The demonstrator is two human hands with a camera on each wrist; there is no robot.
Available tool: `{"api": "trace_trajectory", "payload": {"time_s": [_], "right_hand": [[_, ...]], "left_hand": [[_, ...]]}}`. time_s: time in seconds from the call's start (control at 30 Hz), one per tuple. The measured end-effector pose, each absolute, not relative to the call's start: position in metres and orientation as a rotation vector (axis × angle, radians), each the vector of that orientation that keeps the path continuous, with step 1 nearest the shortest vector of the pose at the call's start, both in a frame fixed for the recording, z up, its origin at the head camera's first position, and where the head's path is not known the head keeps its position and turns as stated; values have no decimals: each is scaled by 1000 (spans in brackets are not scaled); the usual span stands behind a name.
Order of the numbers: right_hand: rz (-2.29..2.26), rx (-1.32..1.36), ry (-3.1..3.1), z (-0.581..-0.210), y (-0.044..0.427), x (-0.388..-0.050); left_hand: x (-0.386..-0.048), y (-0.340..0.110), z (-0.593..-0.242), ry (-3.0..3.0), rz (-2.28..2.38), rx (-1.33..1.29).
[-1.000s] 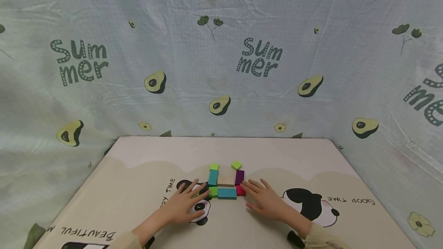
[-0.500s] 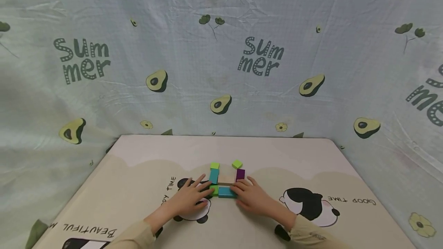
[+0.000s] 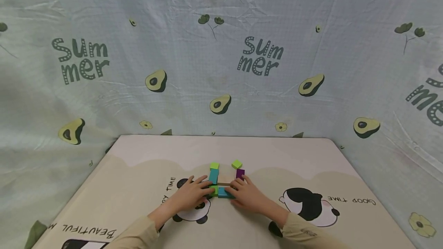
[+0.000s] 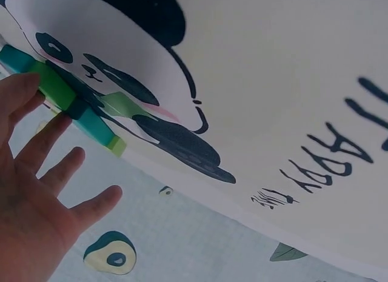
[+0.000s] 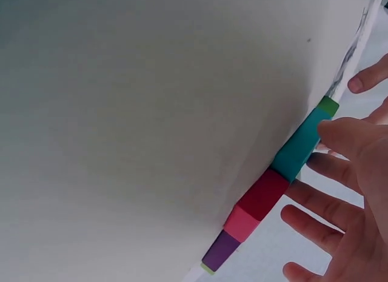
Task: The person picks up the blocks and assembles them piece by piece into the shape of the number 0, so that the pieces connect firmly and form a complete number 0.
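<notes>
Small coloured blocks form a U on the table. My left hand (image 3: 188, 196) has its thumb and index finger on opposite sides of the green block (image 4: 56, 86), pinching it, other fingers spread. At the front teal block (image 3: 224, 192), my right hand (image 3: 250, 196) holds on with the thumb on its near side and fingers behind. Right of that teal block is a red block (image 5: 262, 194), covered by my right hand in the head view. A second teal block (image 3: 214, 176) and a lime block (image 3: 214, 166) run back on the left; a purple block (image 3: 240, 173) is on the right.
Behind the purple block sits a turned lime block (image 3: 237, 164). The table (image 3: 297, 156) carries printed pandas and lettering. A patterned cloth (image 3: 187, 60) hangs along its back and sides.
My right hand has moved left from beside the red and purple blocks onto the front teal block, now covering the red one. My left hand has shifted slightly, its fingers closer to the green block.
</notes>
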State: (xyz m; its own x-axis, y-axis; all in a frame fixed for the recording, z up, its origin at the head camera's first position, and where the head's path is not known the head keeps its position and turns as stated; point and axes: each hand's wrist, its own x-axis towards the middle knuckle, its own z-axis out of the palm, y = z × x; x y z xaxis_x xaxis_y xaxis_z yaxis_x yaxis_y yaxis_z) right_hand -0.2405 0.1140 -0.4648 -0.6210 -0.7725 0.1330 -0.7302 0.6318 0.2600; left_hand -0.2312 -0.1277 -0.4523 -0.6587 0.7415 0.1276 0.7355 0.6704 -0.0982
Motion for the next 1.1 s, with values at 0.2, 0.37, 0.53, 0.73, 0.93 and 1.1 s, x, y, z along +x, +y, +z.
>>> {"api": "trace_trajectory", "payload": {"time_s": [0.2,0.37,0.53,0.73,0.93,1.1], "right_hand": [[-292,1255,-2588,-461,109,-242],[-309,1256,-2578,-462,107,-244],[-366,1246,-2531,-463,106,-248],[-391,1253,-2526,-462,107,-250],[-383,1277,-2488,-462,109,-249],[-327,1344,-2436,-462,110,-246]], "left_hand": [[-230,-127,-450,-2736,43,-1218],[-229,-126,-448,-2746,35,-1223],[-230,-125,-448,-2744,35,-1228],[-231,-127,-449,-2737,43,-1242],[-229,-129,-450,-2774,21,-1248],[-228,-133,-452,-2799,30,-1231]]}}
